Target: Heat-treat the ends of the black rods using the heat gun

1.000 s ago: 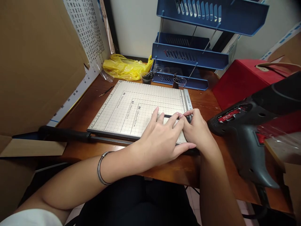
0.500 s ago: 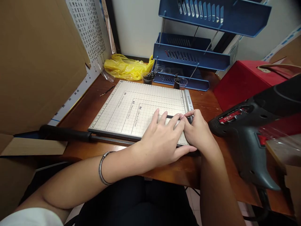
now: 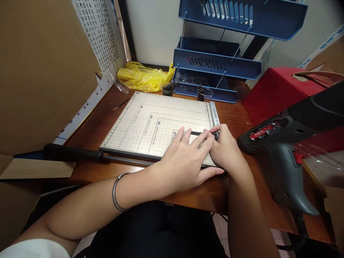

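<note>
A grey gridded paper cutter board point(image 3: 150, 122) lies on the brown desk point(image 3: 231, 114), its black-handled blade arm point(image 3: 72, 153) lying flat along the near edge. My left hand point(image 3: 185, 161) rests on the board's near right corner, fingers stretched out and pressing on a thin black strip point(image 3: 197, 133). My right hand point(image 3: 225, 148) is beside it, fingers pinched on the strip's right end by the board's right ruler edge. What the strip is I cannot make out.
A dark heat gun point(image 3: 285, 150) stands close at the right. A red box point(image 3: 276, 89), blue stacked trays point(image 3: 215, 61), two small cups of dark pieces point(image 3: 168, 87) and a yellow bag point(image 3: 145, 77) sit behind. Cardboard point(image 3: 40, 71) walls the left.
My left hand has slid slightly toward me and to the right, uncovering more of the board's printed markings. The right hand has stayed at the strip's end.
</note>
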Motion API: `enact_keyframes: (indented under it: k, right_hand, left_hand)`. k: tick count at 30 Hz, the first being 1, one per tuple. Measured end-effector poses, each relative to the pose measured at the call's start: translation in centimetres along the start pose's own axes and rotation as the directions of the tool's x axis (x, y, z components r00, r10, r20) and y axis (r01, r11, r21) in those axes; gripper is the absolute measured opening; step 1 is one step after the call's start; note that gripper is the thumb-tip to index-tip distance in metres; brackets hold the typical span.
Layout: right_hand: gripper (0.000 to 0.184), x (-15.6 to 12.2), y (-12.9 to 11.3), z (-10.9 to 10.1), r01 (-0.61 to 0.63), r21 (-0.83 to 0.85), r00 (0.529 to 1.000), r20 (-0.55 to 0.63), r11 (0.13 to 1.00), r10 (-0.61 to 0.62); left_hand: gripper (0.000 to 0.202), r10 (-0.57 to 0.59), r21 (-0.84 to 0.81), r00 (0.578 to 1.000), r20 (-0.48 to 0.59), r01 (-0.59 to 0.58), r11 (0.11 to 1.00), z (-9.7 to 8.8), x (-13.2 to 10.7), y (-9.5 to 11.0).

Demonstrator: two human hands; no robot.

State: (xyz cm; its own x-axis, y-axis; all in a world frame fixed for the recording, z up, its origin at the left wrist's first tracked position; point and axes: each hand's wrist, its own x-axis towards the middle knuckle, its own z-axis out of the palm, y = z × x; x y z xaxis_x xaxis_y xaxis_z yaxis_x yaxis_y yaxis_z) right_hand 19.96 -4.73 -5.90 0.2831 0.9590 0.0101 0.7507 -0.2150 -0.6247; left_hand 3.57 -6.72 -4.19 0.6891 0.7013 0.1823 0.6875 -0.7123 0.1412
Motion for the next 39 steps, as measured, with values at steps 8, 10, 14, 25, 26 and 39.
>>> enact_keyframes:
  k: [8,10,14,25,26,39]
  right_hand:
    - [0.033,0.0,0.3,0.1,0.026,0.026,1.0,-0.01,0.999,-0.025]
    - [0.033,0.0,0.3,0.1,0.026,0.02,1.0,-0.009,0.999,-0.026]
    - [0.028,0.1,0.3,0.2,0.034,0.001,0.999,-0.026,0.999,-0.034]
    - [0.031,0.2,0.7,0.7,0.095,-0.008,0.993,-0.068,0.995,-0.095]
    - [0.031,0.2,0.7,0.7,0.093,-0.011,0.993,-0.068,0.996,-0.094]
    - [0.031,0.2,0.4,0.5,0.049,-0.016,0.997,-0.052,0.999,-0.049]
  left_hand:
    - [0.082,0.024,-0.018,1.0,0.001,-0.024,1.0,0.0,0.1,-0.3]
    - [0.08,0.029,0.001,1.0,-0.004,-0.029,1.0,-0.1,0.1,-0.3]
    - [0.079,-0.02,0.09,0.998,-0.066,0.026,0.996,-0.3,0.0,-0.2]
    - [0.095,-0.216,0.294,0.976,0.032,0.198,0.935,-1.0,0.0,-0.8]
    - [0.095,-0.223,0.3,0.974,0.042,0.201,0.933,-1.1,0.0,-0.9]
    - [0.087,-0.183,0.35,0.98,0.075,0.146,0.925,-1.3,-0.1,-1.3]
